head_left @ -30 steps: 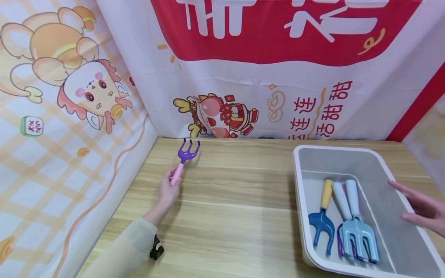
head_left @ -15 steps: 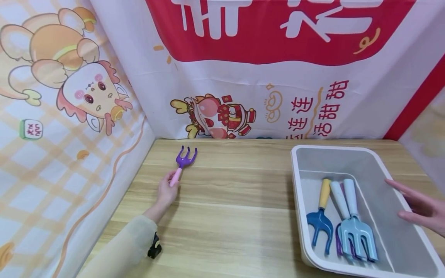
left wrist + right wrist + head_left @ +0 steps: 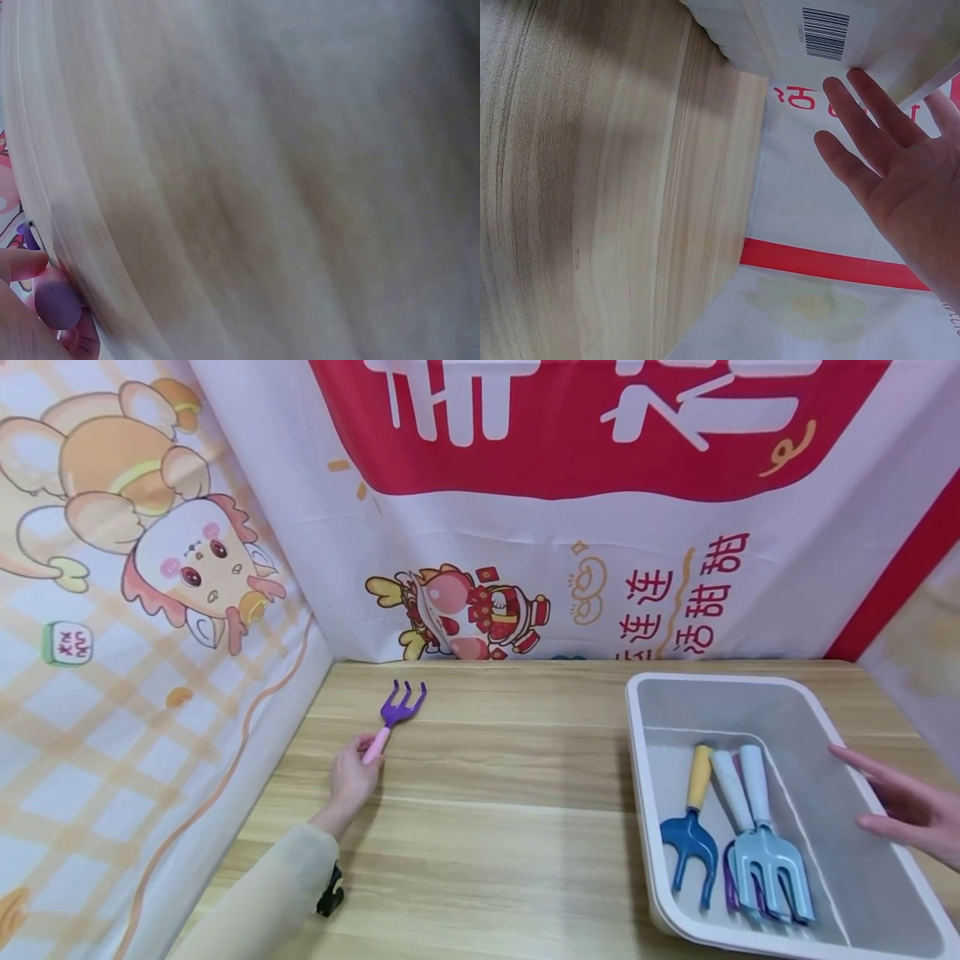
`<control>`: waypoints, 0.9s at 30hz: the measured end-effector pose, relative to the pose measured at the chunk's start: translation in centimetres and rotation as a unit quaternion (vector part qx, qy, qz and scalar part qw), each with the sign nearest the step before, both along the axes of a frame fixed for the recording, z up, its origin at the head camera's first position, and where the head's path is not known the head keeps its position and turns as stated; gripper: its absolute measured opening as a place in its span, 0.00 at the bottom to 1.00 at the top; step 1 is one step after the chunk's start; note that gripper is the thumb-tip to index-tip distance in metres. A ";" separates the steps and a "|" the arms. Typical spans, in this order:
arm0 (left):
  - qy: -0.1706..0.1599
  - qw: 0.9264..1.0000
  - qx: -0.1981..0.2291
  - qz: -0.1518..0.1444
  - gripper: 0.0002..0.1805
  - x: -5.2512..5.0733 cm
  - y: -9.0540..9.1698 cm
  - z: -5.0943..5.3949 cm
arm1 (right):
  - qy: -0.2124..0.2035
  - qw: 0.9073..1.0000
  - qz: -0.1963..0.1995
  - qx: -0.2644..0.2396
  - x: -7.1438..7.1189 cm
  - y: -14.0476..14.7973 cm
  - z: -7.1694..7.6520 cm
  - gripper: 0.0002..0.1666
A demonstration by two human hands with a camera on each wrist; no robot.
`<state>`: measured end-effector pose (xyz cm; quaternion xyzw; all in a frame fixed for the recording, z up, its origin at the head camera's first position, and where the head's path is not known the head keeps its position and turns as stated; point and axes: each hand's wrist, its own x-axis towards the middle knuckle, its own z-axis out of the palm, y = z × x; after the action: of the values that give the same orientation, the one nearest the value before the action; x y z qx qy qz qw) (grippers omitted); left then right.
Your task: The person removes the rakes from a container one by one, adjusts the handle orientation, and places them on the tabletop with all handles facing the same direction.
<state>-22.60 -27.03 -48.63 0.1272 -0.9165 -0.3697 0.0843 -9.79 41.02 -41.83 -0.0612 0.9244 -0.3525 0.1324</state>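
My left hand holds the pink handle of a small purple three-pronged hand rake over the table's left side, with the prongs pointing to the back. In the left wrist view the handle's round purple end shows between thumb and fingers. My right hand is at the right rim of a grey-white plastic bin, thumb over the rim. The right wrist view shows its fingers extended beside the bin's outer wall. Inside the bin lie a blue garden fork with a yellow handle and a light-blue garden fork.
Another pale handle and a purple tool lie partly under the light-blue fork. Wood-grain tabletop stretches between the left hand and the bin. Printed cloth walls stand behind and at the sides.
The hand rake, held in my left hand, has come slightly toward me, its prongs now farther from the back wall. The right hand stays at the bin. The head view has shifted slightly.
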 end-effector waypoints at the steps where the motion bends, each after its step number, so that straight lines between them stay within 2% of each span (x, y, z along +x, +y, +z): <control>1: 0.000 1.000 -0.001 0.002 0.24 0.0 0.0 -0.1 | -0.001 1.000 0.000 -0.001 0.0 -0.1 0.1 0.57; 6: -0.003 1.000 0.002 0.013 0.24 -0.3 0.3 -0.2 | -0.004 1.000 -0.003 -0.004 0.2 -0.6 0.6 0.56; 13: -0.006 1.000 -0.004 0.018 0.24 -0.6 0.7 -0.3 | 0.012 1.000 -0.014 -0.012 0.6 -0.9 0.5 0.55; 18: -0.006 1.000 -0.003 0.013 0.24 -0.5 0.7 -0.2 | 0.026 0.999 -0.018 -0.017 0.7 -0.9 0.2 0.55; 27: -0.024 1.000 -0.001 0.006 0.25 -0.4 0.6 -0.1 | 0.036 0.999 -0.022 -0.021 0.9 -0.9 0.0 0.55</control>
<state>-22.96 -26.45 -48.75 0.1417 -0.9179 -0.3651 0.0646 -8.89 40.12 -41.82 -0.0561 0.9221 -0.3721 0.0900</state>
